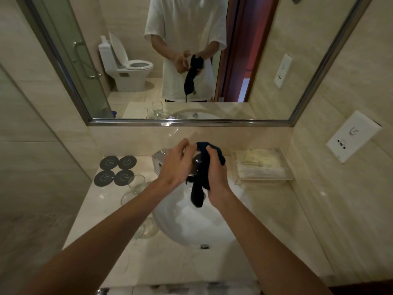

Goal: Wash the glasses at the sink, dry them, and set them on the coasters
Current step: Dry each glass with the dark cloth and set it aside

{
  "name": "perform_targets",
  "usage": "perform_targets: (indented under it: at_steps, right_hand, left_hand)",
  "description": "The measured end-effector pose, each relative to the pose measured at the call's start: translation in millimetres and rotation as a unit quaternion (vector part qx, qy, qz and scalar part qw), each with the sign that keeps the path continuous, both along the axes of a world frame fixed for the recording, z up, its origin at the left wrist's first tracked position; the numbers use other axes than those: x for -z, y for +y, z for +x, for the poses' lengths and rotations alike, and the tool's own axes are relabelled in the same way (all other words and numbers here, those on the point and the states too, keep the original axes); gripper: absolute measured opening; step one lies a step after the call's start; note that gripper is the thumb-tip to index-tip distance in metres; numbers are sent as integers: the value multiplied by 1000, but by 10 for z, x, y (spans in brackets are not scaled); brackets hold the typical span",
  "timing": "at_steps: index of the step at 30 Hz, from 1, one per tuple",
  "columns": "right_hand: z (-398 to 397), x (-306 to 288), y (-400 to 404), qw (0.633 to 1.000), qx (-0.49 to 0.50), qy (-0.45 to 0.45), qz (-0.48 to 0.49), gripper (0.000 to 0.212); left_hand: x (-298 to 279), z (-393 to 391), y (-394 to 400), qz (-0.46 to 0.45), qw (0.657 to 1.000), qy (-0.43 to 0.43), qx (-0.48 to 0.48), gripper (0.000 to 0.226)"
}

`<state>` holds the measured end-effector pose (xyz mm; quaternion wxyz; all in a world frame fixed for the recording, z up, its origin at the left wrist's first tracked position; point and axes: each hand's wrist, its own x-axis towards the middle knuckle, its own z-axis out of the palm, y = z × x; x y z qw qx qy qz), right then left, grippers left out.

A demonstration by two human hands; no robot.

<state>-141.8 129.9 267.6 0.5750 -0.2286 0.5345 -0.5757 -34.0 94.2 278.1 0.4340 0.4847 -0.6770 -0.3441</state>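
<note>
Both hands raised over the sink (191, 226), forearms reaching in from the bottom edge. Right hand (217, 173) clenched round a dark cloth (202, 177); the cloth bunches above the fingers and its tail hangs down over the basin. Left hand (176, 165) curled round a glass (194, 165) held against the cloth; only a sliver of the glass shows between the two hands, mostly covered by cloth and fingers.

Left of the sink, on the counter (170, 262): four round dark coasters (116, 170) in a two-by-two block, all bare. Just right of them, near the basin rim, a clear glass (137, 183); another (127, 198) in front of it; further glassware (146, 229) at the basin's left edge, partly behind the left forearm. Outlines hard to separate, so the count is uncertain.

Chrome tap (158, 161) behind the left hand. Right of the sink, a clear tray (263, 167) with pale packets. Wall socket plate (353, 136) at right. Mirror (170, 60) above shows the person in a white shirt, a toilet behind.
</note>
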Motion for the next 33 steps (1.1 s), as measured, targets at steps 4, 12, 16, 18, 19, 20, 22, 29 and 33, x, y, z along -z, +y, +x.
perform_targets:
  at_steps: [4, 12, 16, 18, 19, 20, 22, 29, 33]
  right_hand:
    - [-200, -86, -14, 969, -164, -157, 100, 41]
    - [-204, -68, 46, 983, -141, -107, 41, 44]
    - [-83, 22, 93, 994, -33, 73, -80, 40]
    - [-45, 34, 161, 978, -21, 140, -152, 38]
    - [-27, 50, 201, 969, -21, 163, -183, 36]
    - [-13, 87, 239, 956, -25, 192, -218, 39]
    - [-35, 195, 271, 913, -45, 288, -284, 48]
    - [-272, 440, 106, 709, -28, 518, -477, 58]
    - [-17, 309, 170, 859, 50, 381, -338, 53]
  left_hand:
    - [-36, 129, -77, -304, 927, -205, 85, 39]
    - [38, 158, -98, -354, 907, -217, 71, 36]
    - [3, 16, -1, -64, 997, -34, -7, 35]
    - [-157, -50, -56, 146, 988, 13, -40, 38]
    - [-226, -49, -89, 238, 971, 7, -33, 40]
    - [-280, -19, -108, 313, 950, -2, -11, 41]
    - [-320, 78, -145, 413, 910, 0, 36, 40]
    - [-349, 180, -40, 503, 856, 61, 103, 41]
    - [-265, 76, 13, 384, 912, 134, 54, 41]
